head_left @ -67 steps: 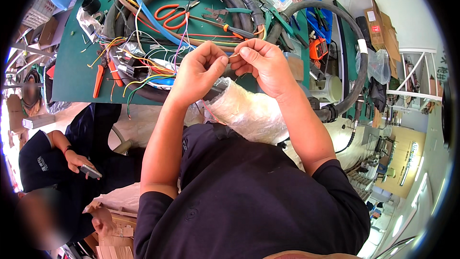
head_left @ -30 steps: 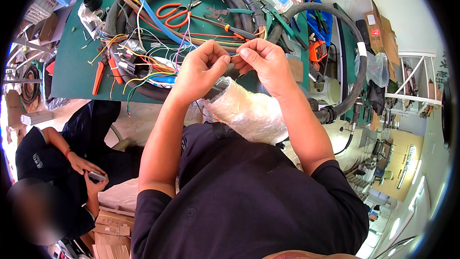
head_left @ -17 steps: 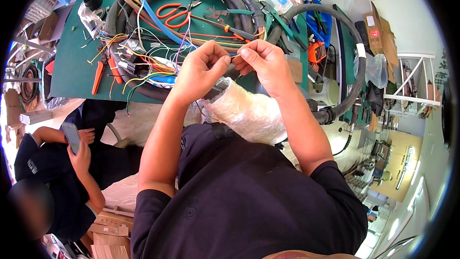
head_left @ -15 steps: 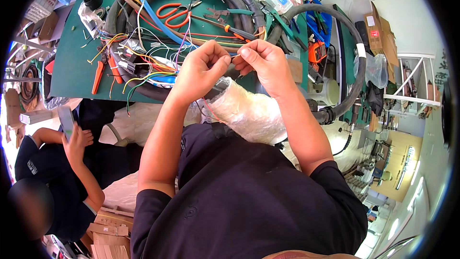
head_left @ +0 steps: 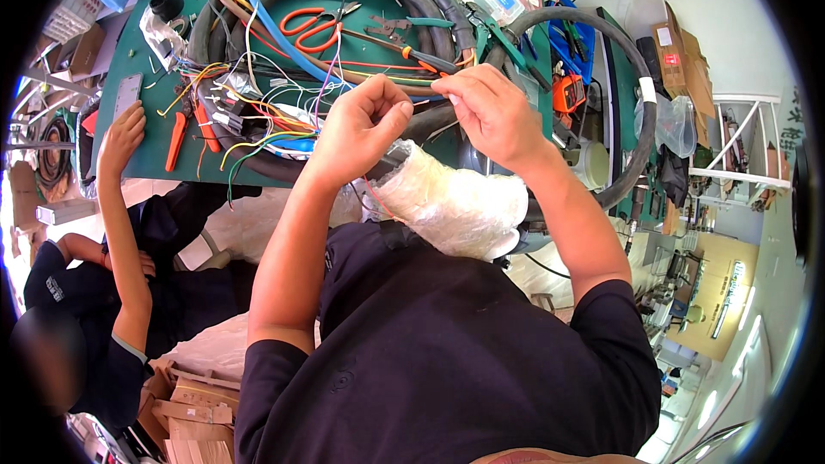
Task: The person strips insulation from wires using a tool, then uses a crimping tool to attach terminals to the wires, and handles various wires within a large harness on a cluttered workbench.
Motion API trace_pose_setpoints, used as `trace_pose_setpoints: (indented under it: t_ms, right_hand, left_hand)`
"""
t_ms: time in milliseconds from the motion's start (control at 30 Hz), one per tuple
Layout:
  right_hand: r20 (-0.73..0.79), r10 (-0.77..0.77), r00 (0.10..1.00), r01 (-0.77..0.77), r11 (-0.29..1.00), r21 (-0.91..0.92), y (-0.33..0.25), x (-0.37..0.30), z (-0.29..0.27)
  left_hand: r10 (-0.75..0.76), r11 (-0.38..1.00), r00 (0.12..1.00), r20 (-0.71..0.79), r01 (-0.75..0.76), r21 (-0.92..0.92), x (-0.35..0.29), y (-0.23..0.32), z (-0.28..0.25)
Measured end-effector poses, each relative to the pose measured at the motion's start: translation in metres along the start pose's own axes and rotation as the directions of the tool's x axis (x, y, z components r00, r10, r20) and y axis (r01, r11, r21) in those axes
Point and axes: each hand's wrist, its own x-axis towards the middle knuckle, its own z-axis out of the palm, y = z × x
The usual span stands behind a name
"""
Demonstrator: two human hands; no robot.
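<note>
My left hand (head_left: 361,129) is raised over the table's near edge, its thumb and fingers closed in a pinch. To its right, my right hand (head_left: 497,116) pinches with thumb and forefinger, apart from the left. Whatever either hand holds is too small or hidden to make out. Just below them lies a thick dark cable end wrapped in clear plastic film (head_left: 451,198), with a thin red wire (head_left: 375,198) beside it. Loose coloured wires (head_left: 275,133) fan out left of my left hand. A blue cable (head_left: 288,43) runs behind it.
Thick black cable (head_left: 632,47) is coiled on the green table (head_left: 116,142) and loops down at right. Orange-handled scissors (head_left: 311,30), a screwdriver (head_left: 430,58) and green-handled pliers (head_left: 507,43) lie beyond my hands. At left, a co-worker's hand (head_left: 122,137) touches a phone (head_left: 128,93).
My right hand has moved right, away from the left, which stays almost still. The thin wire seen between them no longer shows clearly. The co-worker has put the phone on the table.
</note>
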Motion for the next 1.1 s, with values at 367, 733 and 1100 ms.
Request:
trace_pose_setpoints:
  t_ms: [367,733,1100]
  right_hand:
    - [0.186,-0.349,0.918,0.385,0.897,-0.219,0.008,0.013,-0.003]
    - [0.654,0.414,0.633,-0.695,0.677,0.244,-0.001,0.024,-0.001]
    - [0.107,-0.427,0.898,0.440,0.869,-0.226,0.017,0.010,-0.008]
  left_hand:
    - [-0.017,0.999,1.000,-0.014,0.016,-0.042,-0.001,0.001,-0.001]
    - [0.066,0.998,0.997,0.035,-0.066,-0.022,-0.003,-0.003,0.002]
    - [0.031,0.999,1.000,-0.004,-0.031,-0.040,0.000,-0.003,-0.001]
